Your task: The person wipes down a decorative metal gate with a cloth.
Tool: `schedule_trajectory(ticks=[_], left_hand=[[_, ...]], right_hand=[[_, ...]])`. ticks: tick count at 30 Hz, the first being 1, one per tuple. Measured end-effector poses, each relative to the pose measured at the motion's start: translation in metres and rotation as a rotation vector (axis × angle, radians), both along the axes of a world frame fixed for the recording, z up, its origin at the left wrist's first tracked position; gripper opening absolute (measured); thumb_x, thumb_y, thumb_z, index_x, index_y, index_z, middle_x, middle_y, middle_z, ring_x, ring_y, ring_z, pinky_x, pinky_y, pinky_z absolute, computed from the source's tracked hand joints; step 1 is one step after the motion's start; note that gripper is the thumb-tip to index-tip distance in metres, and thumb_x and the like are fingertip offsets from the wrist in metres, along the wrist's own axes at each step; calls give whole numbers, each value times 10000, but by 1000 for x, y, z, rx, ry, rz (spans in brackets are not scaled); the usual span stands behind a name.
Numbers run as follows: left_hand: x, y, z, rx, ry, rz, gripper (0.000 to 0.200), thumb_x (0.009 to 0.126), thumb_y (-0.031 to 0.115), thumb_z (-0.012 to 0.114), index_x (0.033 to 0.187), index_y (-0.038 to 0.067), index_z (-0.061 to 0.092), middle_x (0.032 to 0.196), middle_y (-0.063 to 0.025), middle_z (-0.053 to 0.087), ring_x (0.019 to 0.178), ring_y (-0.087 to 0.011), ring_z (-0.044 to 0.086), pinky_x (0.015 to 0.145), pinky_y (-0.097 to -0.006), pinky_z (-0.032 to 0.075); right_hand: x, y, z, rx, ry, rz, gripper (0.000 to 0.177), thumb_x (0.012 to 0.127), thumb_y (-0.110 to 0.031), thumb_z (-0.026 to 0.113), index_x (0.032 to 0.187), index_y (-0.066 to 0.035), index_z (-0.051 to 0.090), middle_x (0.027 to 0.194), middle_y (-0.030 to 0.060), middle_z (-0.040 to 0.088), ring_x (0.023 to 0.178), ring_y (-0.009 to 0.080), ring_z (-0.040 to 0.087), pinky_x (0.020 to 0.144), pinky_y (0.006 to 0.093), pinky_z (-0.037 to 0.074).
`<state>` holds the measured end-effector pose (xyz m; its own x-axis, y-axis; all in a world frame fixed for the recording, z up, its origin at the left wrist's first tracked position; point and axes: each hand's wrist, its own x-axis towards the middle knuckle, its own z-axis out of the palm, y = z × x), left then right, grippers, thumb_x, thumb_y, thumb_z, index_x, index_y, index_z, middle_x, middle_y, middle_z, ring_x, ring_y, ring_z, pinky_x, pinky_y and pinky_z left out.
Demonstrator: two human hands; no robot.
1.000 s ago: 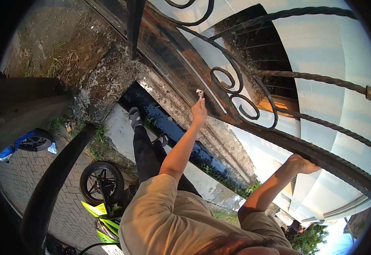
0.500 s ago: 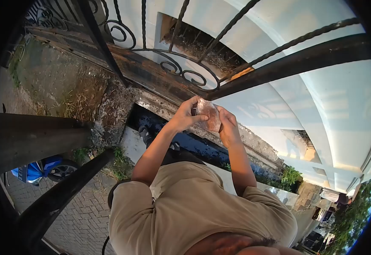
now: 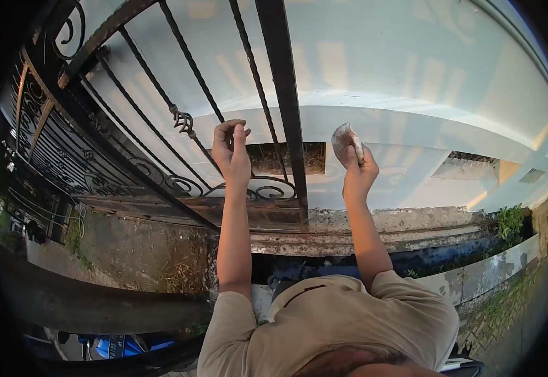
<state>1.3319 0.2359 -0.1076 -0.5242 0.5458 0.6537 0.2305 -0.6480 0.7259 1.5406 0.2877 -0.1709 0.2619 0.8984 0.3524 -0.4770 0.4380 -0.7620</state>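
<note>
My right hand (image 3: 361, 174) is raised in front of the pale wall, pinching a bent, worn piece of reddish-brown sandpaper (image 3: 344, 143) with whitish dust on it. The thumb presses on its lower part, and the sheet stands up above the fingers. My left hand (image 3: 231, 154) is up beside the twisted bars of the black metal gate (image 3: 284, 94). Its fingers are loosely bent, with the thumb raised near them, and nothing shows in it. Whether it touches a bar cannot be made out.
A dark drainage channel (image 3: 456, 254) runs along the wall's base (image 3: 400, 220). Lower left are a thick dark beam (image 3: 98, 286) and a blue motorbike (image 3: 129, 345). A green plant (image 3: 509, 220) grows at right. Dry grass (image 3: 183, 276) lies on the ground below the gate.
Both hands held the sandpaper together earlier; the left has let go and moved left towards the gate bars. The right keeps the sheet, now folded more edge-on. The view has turned.
</note>
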Motion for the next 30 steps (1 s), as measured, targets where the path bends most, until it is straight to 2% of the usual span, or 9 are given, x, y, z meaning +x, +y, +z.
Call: schedule_trajectory(ticks=[4,7,12,16,17,20,22,24,30], left_hand=[[-21,48,24,-217,159,-80,598,999,483,258,1326,0,389,1279,-159,475,1222,-281,454,1004,-436,392],[-7,62,25,-247,227,-377,719,959,580,208,1383,8,302,1314,-163,455,1227,-280,456,996,-411,378],[2,80,2,-73,97,-471,686,980,534,227,1403,-4,266,1350,-163,434,1262,-260,429,1036,-397,331],[15,80,2,8,18,-351,527,1021,337,301,1432,13,243,1440,-127,356,1356,-231,309,1113,-391,248],[13,84,-2,3,13,-328,498,1020,303,324,1425,18,271,1438,-128,359,1355,-234,315,1111,-392,259],[-4,95,-10,51,-37,-457,384,1020,172,342,1373,29,387,1432,-97,389,1332,-216,359,1059,-371,348],[-2,94,-7,22,171,-339,339,1031,262,297,1093,6,511,1138,-108,555,1065,-209,551,919,-359,455],[-10,116,-31,32,227,-243,363,1031,316,290,927,19,473,922,-80,525,832,-165,541,760,-319,465],[-15,144,-50,303,111,-243,362,1027,322,302,930,25,483,822,-85,548,775,-212,563,743,-367,452]], right_hand=[[-50,51,-50,-48,-320,316,334,1000,-275,455,964,14,620,857,-13,580,790,56,462,754,234,403],[-63,61,18,86,-263,460,381,1020,-287,391,913,13,601,817,-27,546,778,63,443,751,239,377],[-68,85,136,335,-126,481,381,1021,-260,389,830,12,574,786,-31,504,738,66,417,698,249,364],[-74,89,-7,131,-300,445,390,1016,-223,383,1166,76,584,1163,113,609,1095,144,538,979,265,368],[-76,66,-25,-22,-192,366,371,1007,-244,421,887,37,630,774,-25,556,726,68,433,687,272,389],[-65,89,-39,-119,-265,536,373,1008,-257,414,908,15,649,824,-12,600,775,76,476,752,274,393],[-55,114,11,15,-340,642,430,1016,-292,377,1078,59,617,1047,84,652,984,133,585,926,301,416],[-56,118,40,196,-408,592,441,1012,-323,380,1032,40,630,990,64,661,908,122,605,848,294,452],[-78,87,-59,-62,-172,522,391,1013,-289,403,899,-4,645,810,-9,604,762,68,480,753,261,389]])
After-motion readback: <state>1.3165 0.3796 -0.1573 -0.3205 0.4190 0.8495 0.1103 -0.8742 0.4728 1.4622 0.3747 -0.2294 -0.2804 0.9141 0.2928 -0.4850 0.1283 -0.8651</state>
